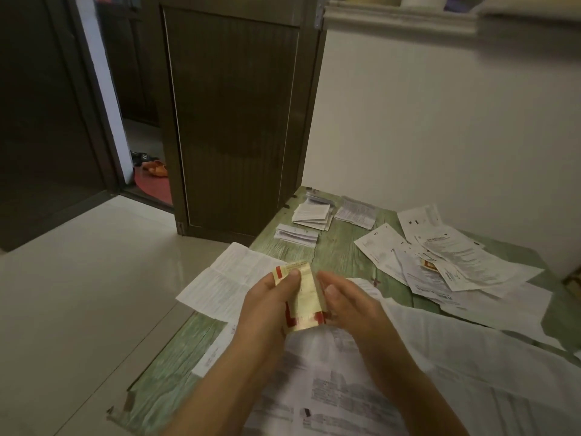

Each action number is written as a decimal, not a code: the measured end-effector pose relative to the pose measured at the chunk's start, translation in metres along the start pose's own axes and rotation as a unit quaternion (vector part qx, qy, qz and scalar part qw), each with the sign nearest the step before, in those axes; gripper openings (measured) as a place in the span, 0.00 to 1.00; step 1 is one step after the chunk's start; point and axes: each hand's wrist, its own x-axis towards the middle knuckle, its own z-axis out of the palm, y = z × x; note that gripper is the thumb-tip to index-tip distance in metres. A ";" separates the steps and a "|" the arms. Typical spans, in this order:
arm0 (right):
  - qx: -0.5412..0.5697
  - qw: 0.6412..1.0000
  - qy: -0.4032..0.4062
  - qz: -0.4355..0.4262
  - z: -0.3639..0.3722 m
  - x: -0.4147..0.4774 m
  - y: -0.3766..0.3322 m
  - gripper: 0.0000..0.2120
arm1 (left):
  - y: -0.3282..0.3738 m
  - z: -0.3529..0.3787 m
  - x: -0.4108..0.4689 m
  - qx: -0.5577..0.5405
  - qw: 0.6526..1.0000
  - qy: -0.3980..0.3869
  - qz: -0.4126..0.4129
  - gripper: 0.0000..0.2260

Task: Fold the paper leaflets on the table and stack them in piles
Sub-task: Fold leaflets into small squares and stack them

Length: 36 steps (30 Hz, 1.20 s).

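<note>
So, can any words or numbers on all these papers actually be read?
None are legible.
Cream-and-red leaflet in the left hand: print blurred.
Loose white sheets: print too small, blurred.
Folded piles: too small to read.

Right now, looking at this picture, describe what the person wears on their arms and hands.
Nothing worn is in view: the left hand and right hand are bare, with no gloves, rings or watch, and no sleeve reaches into the frame.
</note>
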 end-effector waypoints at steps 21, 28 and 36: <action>0.051 0.995 0.061 0.060 -0.005 0.000 -0.002 0.04 | 0.002 -0.012 0.001 0.259 0.960 0.020 0.103 0.04; 0.073 0.992 0.075 0.068 -0.004 -0.001 -0.002 0.06 | 0.002 -0.017 -0.007 0.266 0.952 0.055 0.144 0.06; 0.072 0.991 0.078 0.080 -0.011 0.003 -0.015 0.06 | 0.008 -0.016 -0.010 0.195 0.972 0.076 0.110 0.05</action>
